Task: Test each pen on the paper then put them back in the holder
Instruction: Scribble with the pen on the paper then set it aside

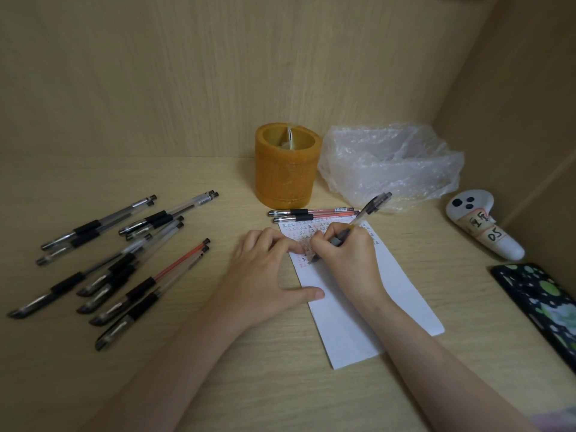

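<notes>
This looked like a study nook at home or in a dorm, though little of the room showed. A pale wood-grain table [93, 176] was boxed in by 2 matching panels. On it sat a phone [539, 304], a crumpled plastic bag [389, 163] and a white controller [480, 226] with handwritten labels.

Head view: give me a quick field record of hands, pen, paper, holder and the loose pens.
right hand: grips a pen, tip on the paper
left hand: fingers flat on the paper's left edge
paper: top part filled with black and red marks, lower part blank
holder: upright behind the paper, no pens seen in it
loose pens: capped, lying left of the hands
two pens: capped, lying between holder and paper
</notes>
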{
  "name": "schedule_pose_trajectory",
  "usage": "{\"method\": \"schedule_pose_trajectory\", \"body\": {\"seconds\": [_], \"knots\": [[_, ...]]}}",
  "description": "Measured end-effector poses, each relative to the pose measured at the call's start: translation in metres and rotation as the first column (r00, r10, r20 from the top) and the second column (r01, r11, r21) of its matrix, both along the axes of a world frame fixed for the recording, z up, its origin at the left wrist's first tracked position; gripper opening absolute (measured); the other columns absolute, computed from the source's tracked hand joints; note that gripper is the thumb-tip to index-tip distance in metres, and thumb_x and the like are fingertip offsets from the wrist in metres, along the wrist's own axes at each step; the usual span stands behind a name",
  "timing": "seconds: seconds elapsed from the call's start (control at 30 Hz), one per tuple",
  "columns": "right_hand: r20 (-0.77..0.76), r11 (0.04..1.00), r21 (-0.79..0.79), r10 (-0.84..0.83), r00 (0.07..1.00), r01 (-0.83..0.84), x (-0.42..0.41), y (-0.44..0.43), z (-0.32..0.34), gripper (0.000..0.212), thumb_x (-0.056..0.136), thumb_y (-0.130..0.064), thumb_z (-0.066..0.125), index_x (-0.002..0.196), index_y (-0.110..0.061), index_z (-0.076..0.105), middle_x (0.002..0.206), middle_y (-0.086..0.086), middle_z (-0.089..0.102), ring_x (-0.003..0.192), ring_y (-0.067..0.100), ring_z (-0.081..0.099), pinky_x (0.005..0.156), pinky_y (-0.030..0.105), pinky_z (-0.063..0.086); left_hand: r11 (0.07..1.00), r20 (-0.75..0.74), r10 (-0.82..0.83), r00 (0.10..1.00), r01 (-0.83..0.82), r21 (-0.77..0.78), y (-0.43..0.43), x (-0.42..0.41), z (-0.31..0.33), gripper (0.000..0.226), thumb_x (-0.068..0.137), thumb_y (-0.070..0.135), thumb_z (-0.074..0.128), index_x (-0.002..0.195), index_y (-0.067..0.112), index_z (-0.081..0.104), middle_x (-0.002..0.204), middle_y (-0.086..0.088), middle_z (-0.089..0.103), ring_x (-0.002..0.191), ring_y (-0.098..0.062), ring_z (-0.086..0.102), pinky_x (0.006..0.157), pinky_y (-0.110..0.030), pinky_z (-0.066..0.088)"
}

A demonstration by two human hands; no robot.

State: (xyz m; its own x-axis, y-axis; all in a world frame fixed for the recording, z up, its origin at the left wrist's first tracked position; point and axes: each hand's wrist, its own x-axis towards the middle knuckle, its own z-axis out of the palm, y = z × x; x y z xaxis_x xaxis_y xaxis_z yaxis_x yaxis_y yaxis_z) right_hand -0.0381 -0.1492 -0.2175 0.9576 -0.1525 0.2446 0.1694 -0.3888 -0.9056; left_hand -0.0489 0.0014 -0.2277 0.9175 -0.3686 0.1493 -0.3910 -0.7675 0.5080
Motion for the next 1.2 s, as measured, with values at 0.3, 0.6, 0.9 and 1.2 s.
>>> {"method": "schedule_pose_trajectory", "body": {"seconds": [0.3, 0.6, 0.9, 1.2], "knots": [[-0.016, 1.0, 0.001, -0.011, 1.0, 0.011, 0.0025, -0.0001, -0.0026, 0.04, 0.083, -0.009, 0.062, 0.045, -0.018, 0.051, 0.04, -0.01, 0.047, 0.045, 0.005, 0.041, 0.05, 0.014, 0.035, 1.0, 0.008, -0.003, 1.0, 0.003, -0.003, 0.0006, 0.001, -0.0016, 0.072, 0.055, 0.079, 0.048, 0.117, 0.042, 0.046, 0.114, 0.022, 0.034, 0.117, -0.002, 0.024, 0.099, -0.021, 0.022], [-0.03, 1.0, -0.004, 0.008, 1.0, -0.009, -0.0001, 0.0003, 0.0006, 0.036, 0.077, -0.004, 0.062, 0.045, -0.017, 0.052, 0.046, -0.003, 0.051, 0.045, 0.003, 0.041, 0.049, 0.012, 0.033, 1.0, -0.011, -0.001, 1.0, 0.001, -0.005, 0.0003, 0.0007, -0.001, 0.066, 0.061, 0.073, 0.057, 0.117, 0.04, 0.045, 0.115, 0.02, 0.035, 0.117, -0.003, 0.024, 0.102, -0.024, 0.025], [-0.035, 1.0, 0.017, 0.013, 0.999, -0.012, 0.0006, 0.0, -0.0003, 0.036, 0.078, -0.003, 0.061, 0.046, -0.015, 0.053, 0.044, -0.003, 0.053, 0.047, 0.004, 0.043, 0.051, 0.013, 0.035, 1.0, -0.012, -0.003, 1.0, 0.003, 0.002, 0.0004, 0.0005, -0.0003, 0.066, 0.062, 0.073, 0.057, 0.118, 0.04, 0.045, 0.115, 0.02, 0.034, 0.117, -0.002, 0.024, 0.101, -0.023, 0.024], [-0.03, 1.0, 0.013, -0.008, 1.0, 0.008, -0.0001, -0.0005, -0.0004, 0.037, 0.076, -0.001, 0.061, 0.045, -0.016, 0.049, 0.04, -0.01, 0.046, 0.043, 0.003, 0.04, 0.047, 0.009, 0.031, 1.0, -0.011, 0.001, 1.0, -0.001, 0.001, 0.0003, 0.0003, -0.0003, 0.067, 0.061, 0.074, 0.057, 0.118, 0.04, 0.045, 0.114, 0.021, 0.034, 0.117, -0.002, 0.024, 0.103, -0.026, 0.026]]}}
